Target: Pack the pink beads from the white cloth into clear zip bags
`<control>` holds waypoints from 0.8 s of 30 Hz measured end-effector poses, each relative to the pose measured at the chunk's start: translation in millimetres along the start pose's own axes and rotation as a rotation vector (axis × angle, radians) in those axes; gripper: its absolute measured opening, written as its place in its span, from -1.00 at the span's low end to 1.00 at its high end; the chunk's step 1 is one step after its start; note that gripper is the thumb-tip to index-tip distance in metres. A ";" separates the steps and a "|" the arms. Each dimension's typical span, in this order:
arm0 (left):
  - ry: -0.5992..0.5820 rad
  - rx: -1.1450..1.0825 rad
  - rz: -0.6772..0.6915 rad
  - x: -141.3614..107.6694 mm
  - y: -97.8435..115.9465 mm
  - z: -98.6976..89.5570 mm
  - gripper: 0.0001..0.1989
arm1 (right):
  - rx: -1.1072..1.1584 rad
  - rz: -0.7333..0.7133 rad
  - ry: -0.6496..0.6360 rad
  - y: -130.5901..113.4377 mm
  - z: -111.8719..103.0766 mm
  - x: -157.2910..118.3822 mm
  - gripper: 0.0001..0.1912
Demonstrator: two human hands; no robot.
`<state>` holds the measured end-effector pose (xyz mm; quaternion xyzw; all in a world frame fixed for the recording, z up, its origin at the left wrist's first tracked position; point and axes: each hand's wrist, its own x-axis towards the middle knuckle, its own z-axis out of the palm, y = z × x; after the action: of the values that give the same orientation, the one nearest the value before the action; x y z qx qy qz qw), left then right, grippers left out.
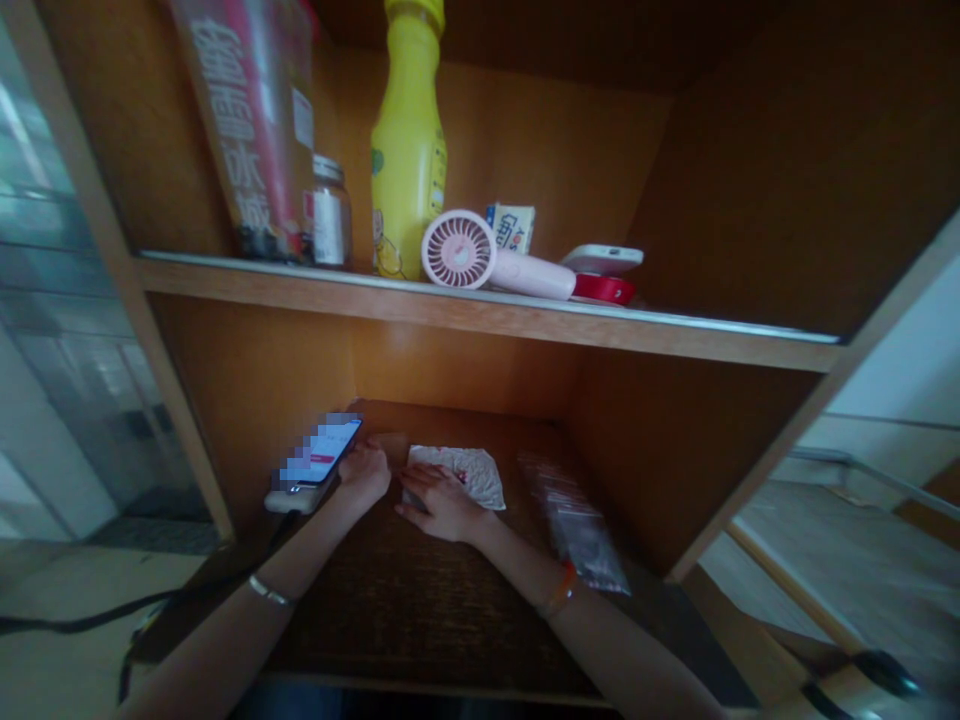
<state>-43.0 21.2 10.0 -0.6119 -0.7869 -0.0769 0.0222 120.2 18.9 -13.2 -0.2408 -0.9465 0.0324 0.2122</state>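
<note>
On the lower shelf (360, 600), my left hand (366, 472) is closed, its fingers curled in, beside a phone (324, 452) with a lit screen. What those fingers hold, if anything, is hidden. My right hand (444, 504) lies flat with the fingers stretched out over the left part of a crumpled white sheet (480, 475), paper or thin plastic, with small reddish marks. Right of it lies a clear plastic bag (577, 525), or a stack of them.
A white power strip (289, 500) with a black cable (172, 595) sits under the phone. The upper shelf (712, 325) holds a printed plastic cup (251, 130), small jar (330, 215), yellow bottle (409, 150), pink handheld fan (459, 250), small carton (517, 225) and white device (604, 259).
</note>
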 end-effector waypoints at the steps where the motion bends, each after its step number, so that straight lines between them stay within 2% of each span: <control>1: 0.003 0.004 -0.002 -0.8 0.2 -1.2 -0.53 | 0.006 -0.003 0.001 0.3 0.4 -0.1 -0.49; 9: 0.115 0.015 0.033 -6.5 7.8 -14.6 -0.65 | 0.028 0.017 0.026 -1.9 0.9 -0.3 -0.48; 12: 0.248 -0.015 0.176 -6.6 14.1 -12.3 -0.67 | 0.011 0.083 0.070 -2.7 -1.3 1.6 -0.62; 15: 0.355 -0.095 0.432 -7.2 20.3 -3.2 -0.66 | -0.053 0.171 0.097 -1.4 -10.4 3.3 -0.72; 19: 0.343 -0.242 0.702 -12.9 29.1 5.8 -0.62 | -0.180 0.272 0.009 1.6 -42.2 -2.8 -0.75; 24: 0.284 -0.325 0.815 -23.3 38.8 9.4 -0.75 | -0.200 0.528 -0.183 19.9 -101.2 -44.7 -0.71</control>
<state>0.9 9.5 1.3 -0.8504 -0.4488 -0.2675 0.0621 206.7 11.3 58.1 -0.4945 -0.8649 0.0147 0.0852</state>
